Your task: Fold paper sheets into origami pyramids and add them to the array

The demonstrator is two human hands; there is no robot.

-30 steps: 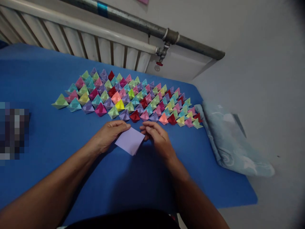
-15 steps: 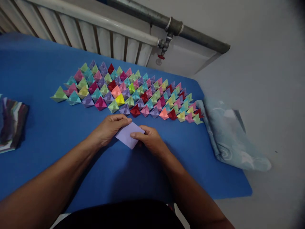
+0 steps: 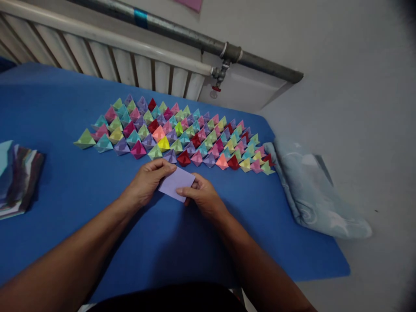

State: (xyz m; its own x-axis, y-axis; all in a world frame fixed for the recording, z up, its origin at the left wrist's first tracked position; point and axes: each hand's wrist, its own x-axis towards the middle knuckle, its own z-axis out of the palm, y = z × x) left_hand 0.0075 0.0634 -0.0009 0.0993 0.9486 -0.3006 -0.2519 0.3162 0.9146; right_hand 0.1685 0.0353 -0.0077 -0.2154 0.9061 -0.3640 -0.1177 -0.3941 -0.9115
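Paper (image 3: pixel 173 183) lies between the left hand (image 3: pixel 147 180), pinching its far-left edge, and the right hand (image 3: pixel 205 196), pinching its right edge; neither is nearer. Nearly square, it shows no long axis; boats (image 3: pixel 178 128) stand beyond.

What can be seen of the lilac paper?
The paper is plain, matte and roughly square, set cornerwise over the blue table, just this side of the boats. The left hand pinches its upper-left edge; the right hand grips its right side, thumb on top. Any folds can't be told.
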